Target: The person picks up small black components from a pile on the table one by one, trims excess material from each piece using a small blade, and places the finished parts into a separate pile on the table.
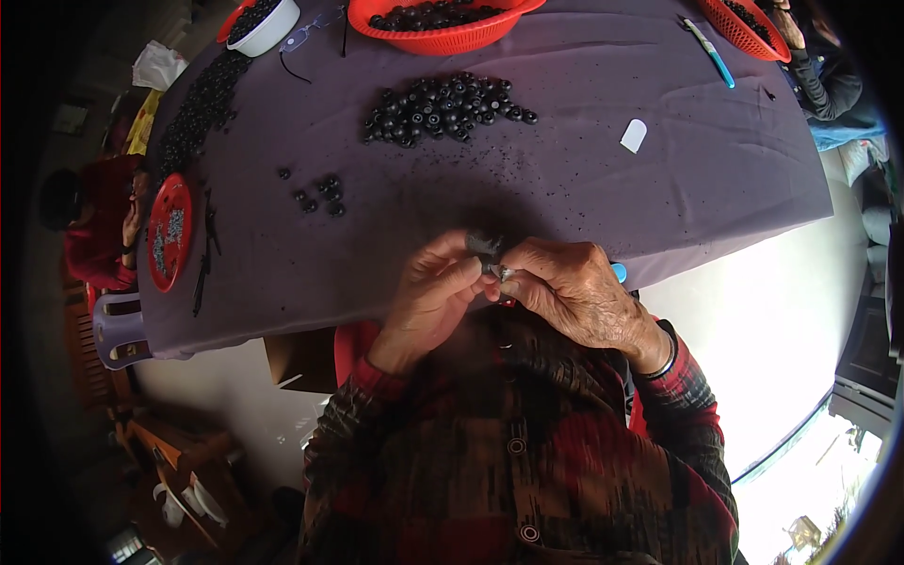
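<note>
Both my hands meet in front of my chest, at the table's near edge. My left hand (435,299) is closed in a pinch on a small dark part (489,268), mostly hidden by the fingers. A black wrap (485,243) shows at its fingertip. My right hand (576,294) is closed against the same spot, with a small shiny bit at its fingertips. A blue handle end (619,272) sticks out behind that hand; the rest of this tool is covered. Beyond my hands lie a few loose black round parts (329,187) and a larger heap of them (438,111).
A red basket (443,40) of black parts stands at the far edge, a white bowl (266,33) left of it. At left are a spread of small black pieces (198,108) and a red plate (156,273). A blue-and-white pen-like tool (711,55) lies far right. Co-workers sit at both sides.
</note>
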Demonstrator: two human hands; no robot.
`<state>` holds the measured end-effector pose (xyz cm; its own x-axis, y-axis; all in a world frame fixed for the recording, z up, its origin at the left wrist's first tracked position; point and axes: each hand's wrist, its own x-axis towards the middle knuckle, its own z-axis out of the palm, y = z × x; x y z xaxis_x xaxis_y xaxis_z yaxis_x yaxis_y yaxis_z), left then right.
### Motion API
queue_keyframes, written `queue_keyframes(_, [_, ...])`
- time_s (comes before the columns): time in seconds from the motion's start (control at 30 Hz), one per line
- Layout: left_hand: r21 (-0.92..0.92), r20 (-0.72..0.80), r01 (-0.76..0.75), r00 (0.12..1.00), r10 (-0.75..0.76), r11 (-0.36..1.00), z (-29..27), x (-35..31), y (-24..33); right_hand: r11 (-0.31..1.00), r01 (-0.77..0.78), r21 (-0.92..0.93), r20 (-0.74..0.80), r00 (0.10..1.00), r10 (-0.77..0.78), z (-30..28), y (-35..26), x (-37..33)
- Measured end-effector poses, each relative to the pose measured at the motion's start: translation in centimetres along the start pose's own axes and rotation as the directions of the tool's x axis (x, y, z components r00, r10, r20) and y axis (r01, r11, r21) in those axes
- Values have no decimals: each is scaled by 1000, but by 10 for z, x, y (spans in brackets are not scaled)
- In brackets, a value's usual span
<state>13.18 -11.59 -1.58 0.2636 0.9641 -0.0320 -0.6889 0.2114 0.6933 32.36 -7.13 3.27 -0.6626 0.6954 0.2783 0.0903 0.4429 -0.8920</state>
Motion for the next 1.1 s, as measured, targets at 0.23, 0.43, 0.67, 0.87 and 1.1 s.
queue_keyframes(0.23, [33, 26, -23, 999, 22, 999, 2, 2, 5, 1000, 9, 2, 4, 1000, -9, 3, 0, -1])
queue_keyframes(0.43, [69, -14, -9, 1000, 10, 998, 0, 3, 1, 999, -41, 14, 0, 999, 41, 4, 10, 0])
queue_keyframes(0.67, [55, -57, 0, 998, 4, 999, 2, 5, -1, 997, -76, 31, -7, 997, 76, -4, 9, -1])
queue_keyframes(0.87, [21, -54, -15, 998, 16, 1000, 5, 6, 1, 998, -41, -43, -135, 990, 35, -5, 6, 2])
queue_keyframes(1.1, [-95, -144, 29, 989, -42, 995, 15, 2, -8, 940, 41, -339, -278, 950, -142, 22, 3, -2])
